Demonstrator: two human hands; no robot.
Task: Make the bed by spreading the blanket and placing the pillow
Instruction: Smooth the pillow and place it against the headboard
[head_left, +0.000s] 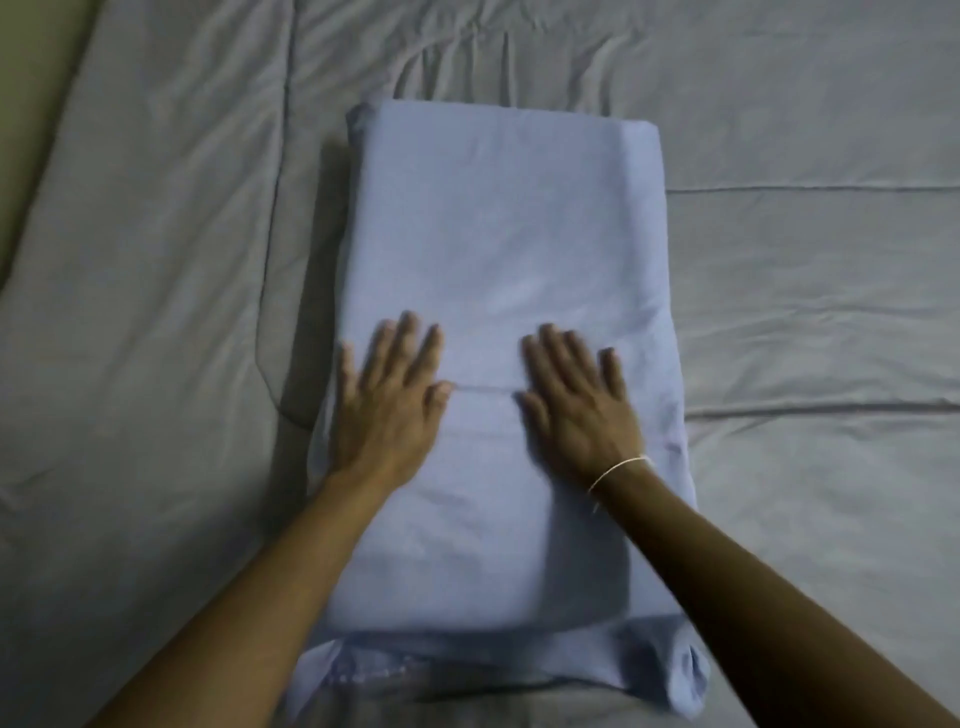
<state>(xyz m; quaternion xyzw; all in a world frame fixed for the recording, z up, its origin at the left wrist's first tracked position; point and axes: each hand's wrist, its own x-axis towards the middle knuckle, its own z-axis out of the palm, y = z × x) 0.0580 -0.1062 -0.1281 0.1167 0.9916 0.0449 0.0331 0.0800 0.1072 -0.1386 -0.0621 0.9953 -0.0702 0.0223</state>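
**Both hands flat on pillow, mid-bed**

While the grey blanket (156, 312) lies spread over the bed, creased toward the far side, the blue pillow (498, 218) rests on top of it, long axis running away from the camera. Left hand (387, 400) lies palm-down near the pillow's left edge, fingers straight and slightly spread. Right hand (576, 405) lies flat beside it, fingers extended, gripping nothing; a thin pale band (618, 470) circles that wrist. Loose cover fabric bunches at the pillow's near end, possibly the open end — blur hides the detail.
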